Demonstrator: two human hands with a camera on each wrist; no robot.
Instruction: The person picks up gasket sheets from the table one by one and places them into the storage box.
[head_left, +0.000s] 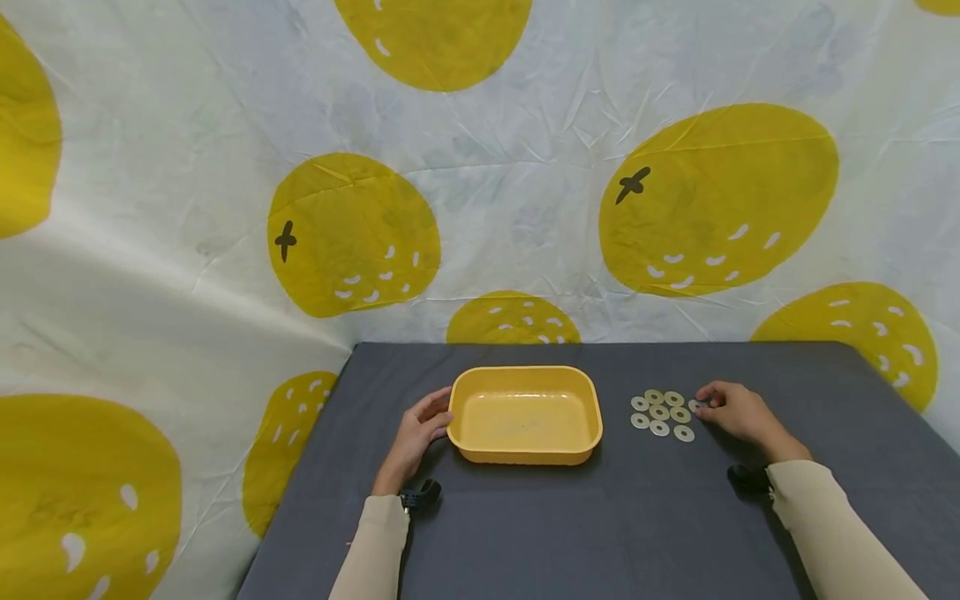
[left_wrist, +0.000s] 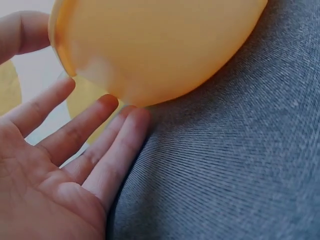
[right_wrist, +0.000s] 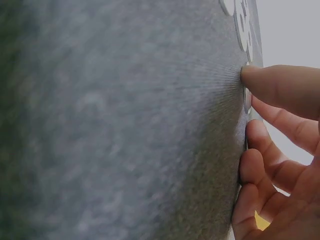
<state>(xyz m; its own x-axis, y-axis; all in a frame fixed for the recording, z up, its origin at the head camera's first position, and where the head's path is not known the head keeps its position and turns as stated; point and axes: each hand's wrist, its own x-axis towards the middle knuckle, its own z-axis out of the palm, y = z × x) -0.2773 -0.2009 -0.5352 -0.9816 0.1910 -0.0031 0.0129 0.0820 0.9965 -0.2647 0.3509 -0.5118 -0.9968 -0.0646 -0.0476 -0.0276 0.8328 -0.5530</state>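
A yellow plastic tray (head_left: 525, 457) sits on the dark grey cloth, with nothing visible inside. My left hand (head_left: 418, 433) is at its left end; in the left wrist view the straight fingers (left_wrist: 80, 130) reach to its outer wall and rim. Right of the tray, several flat metal washers (head_left: 659, 412) lie in a loose cluster of rows. At the cluster's right edge my right hand (head_left: 738, 412) pinches one washer (right_wrist: 247, 97) between thumb and index finger, low at the cloth. The other right fingers are bent and rest near the cloth.
The grey cloth (head_left: 562, 533) covers the table, whose far edge meets a white hanging sheet (head_left: 517, 225) printed with yellow fruit shapes. Black bands (head_left: 422, 495) sit on both wrists below beige sleeves.
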